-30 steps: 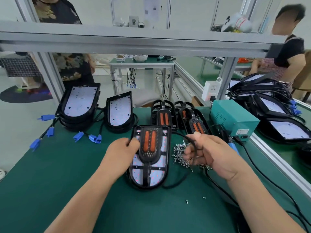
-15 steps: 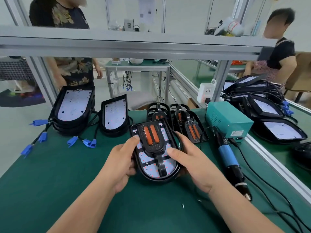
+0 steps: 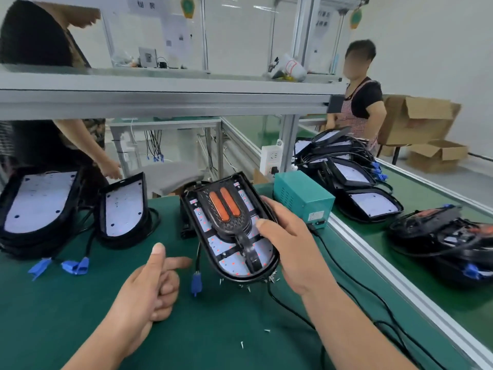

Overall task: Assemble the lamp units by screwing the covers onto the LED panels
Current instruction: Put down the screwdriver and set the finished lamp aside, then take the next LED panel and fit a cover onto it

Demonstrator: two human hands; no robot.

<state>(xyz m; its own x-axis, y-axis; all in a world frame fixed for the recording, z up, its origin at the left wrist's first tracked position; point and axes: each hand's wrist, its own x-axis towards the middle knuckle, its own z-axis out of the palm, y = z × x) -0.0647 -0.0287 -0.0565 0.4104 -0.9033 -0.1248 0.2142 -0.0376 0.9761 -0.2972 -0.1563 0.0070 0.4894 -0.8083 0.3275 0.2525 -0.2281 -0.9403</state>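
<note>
Gripping the lamp unit point(image 3: 232, 231) along its right edge, the right hand point(image 3: 290, 247) is seen with its thumb laid across the LED panel point(image 3: 234, 263) and its fingers wrapped behind the housing. The unit is held clear of the green table point(image 3: 80, 316), its face tilted towards the camera. Its long axis runs from the rounded near end up and away to the left. The black cover point(image 3: 226, 212) with two orange strips is seated on the panel. The left hand point(image 3: 152, 287) is kept apart, to the left of the unit and lower. Its thumb and forefinger are extended, the other fingers are loosely curled, and nothing is seen in it. The right hand is thus nearer, and any next placement is judged to depend on it. A blue connector point(image 3: 196, 283) hangs between hand and unit, and loose screws point(image 3: 266, 280) lie beneath the near end.

Half a second earlier the unit was cradled low by both hands; since then it has been raised and the left hand withdrawn.
</note>
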